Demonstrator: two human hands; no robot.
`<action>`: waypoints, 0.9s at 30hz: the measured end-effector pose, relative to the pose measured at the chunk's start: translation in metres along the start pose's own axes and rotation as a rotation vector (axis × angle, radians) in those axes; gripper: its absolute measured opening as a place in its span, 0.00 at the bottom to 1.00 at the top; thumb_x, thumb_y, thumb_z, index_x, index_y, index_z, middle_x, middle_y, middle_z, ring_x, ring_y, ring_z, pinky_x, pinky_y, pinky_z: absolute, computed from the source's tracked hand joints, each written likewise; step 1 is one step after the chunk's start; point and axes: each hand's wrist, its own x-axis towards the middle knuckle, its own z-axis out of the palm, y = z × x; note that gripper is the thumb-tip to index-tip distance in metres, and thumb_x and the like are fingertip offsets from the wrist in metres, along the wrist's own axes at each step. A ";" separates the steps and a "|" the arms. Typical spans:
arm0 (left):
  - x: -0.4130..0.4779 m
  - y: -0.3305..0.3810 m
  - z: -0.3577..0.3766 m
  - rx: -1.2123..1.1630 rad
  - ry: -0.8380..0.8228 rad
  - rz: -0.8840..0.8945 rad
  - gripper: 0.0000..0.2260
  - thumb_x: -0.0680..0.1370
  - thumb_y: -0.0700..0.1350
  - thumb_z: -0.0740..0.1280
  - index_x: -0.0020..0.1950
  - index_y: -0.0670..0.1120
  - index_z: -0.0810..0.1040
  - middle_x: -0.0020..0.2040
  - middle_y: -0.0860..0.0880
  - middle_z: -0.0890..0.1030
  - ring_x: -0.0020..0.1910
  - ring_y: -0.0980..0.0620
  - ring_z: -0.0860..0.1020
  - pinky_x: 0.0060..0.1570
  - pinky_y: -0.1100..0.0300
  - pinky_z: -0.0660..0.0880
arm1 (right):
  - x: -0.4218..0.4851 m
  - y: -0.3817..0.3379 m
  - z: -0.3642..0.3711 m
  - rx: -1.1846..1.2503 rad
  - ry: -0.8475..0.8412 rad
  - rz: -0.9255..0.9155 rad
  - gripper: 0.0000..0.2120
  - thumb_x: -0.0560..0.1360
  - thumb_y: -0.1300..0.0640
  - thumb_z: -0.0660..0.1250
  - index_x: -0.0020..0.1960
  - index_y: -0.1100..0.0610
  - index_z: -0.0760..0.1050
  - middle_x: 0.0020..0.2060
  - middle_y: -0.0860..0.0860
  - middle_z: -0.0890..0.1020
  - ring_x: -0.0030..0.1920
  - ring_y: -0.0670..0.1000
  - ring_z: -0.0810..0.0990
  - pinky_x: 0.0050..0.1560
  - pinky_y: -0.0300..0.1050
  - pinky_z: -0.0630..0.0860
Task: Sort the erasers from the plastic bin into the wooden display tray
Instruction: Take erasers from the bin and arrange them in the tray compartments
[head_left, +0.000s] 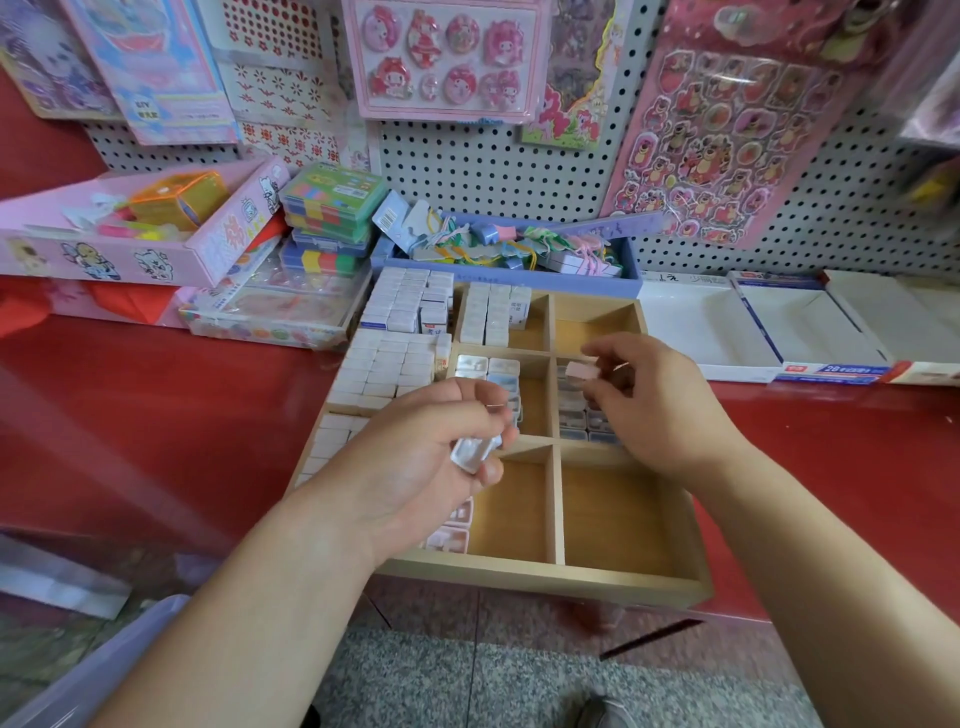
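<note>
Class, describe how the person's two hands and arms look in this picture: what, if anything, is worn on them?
The left hand and the right hand are bare: no gloves, watch or bracelet. Both forearms are uncovered to the picture's edge, so no sleeve shows. Small glints near the fingers are too blurred to call rings.

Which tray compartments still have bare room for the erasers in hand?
In the wooden tray, bare wood shows in the near-right compartment, most of the near-middle compartment beside it, and the far-right compartment. Crowded: the white erasers filling the left column, and the wrapped erasers in the two middle-row compartments.
</note>
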 end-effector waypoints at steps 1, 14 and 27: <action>0.000 0.000 -0.001 -0.024 -0.009 0.004 0.12 0.71 0.26 0.65 0.45 0.42 0.81 0.44 0.43 0.80 0.44 0.48 0.80 0.31 0.61 0.73 | 0.000 -0.001 -0.001 -0.032 -0.004 -0.020 0.09 0.78 0.60 0.70 0.58 0.53 0.81 0.49 0.48 0.81 0.47 0.49 0.80 0.53 0.43 0.78; -0.003 -0.003 -0.001 -0.046 -0.012 0.028 0.13 0.78 0.25 0.63 0.60 0.32 0.79 0.57 0.34 0.81 0.55 0.39 0.85 0.55 0.52 0.82 | 0.004 -0.001 0.002 -0.146 -0.027 -0.022 0.04 0.76 0.60 0.72 0.47 0.52 0.83 0.40 0.41 0.78 0.38 0.39 0.76 0.35 0.27 0.69; -0.003 -0.002 -0.002 -0.028 0.018 0.030 0.13 0.78 0.25 0.63 0.60 0.34 0.81 0.60 0.35 0.81 0.56 0.40 0.85 0.55 0.53 0.82 | 0.001 -0.002 0.002 -0.278 -0.120 -0.081 0.12 0.74 0.54 0.75 0.57 0.54 0.83 0.48 0.49 0.78 0.45 0.49 0.77 0.46 0.42 0.77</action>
